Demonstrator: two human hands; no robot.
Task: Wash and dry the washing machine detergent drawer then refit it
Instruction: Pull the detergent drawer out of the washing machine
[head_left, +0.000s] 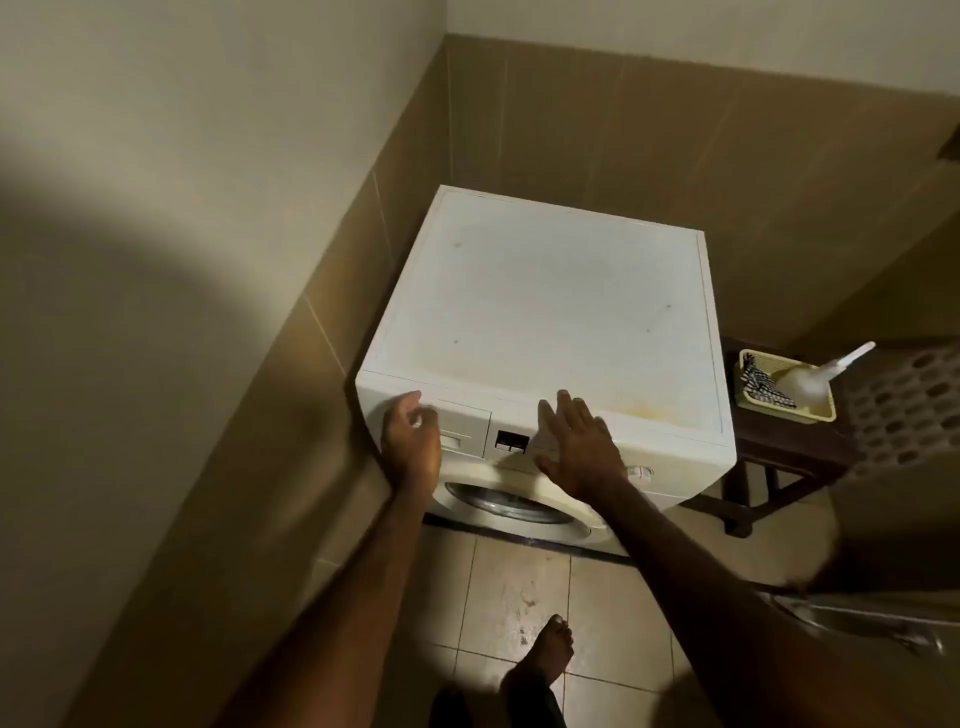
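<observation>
A white front-loading washing machine stands in the corner of a tiled room. Its detergent drawer sits closed in the upper left of the front panel. My left hand reaches to the drawer's left end, fingers loosely curled near the front; I cannot tell whether it grips anything. My right hand lies flat with straight fingers on the machine's front top edge, to the right of the small display. The round door is below my hands.
A dark wooden stool to the machine's right carries a yellow basket with a checked cloth and a white brush. A perforated laundry basket stands farther right. Tiled walls close in on the left and back. My bare foot is on the floor tiles.
</observation>
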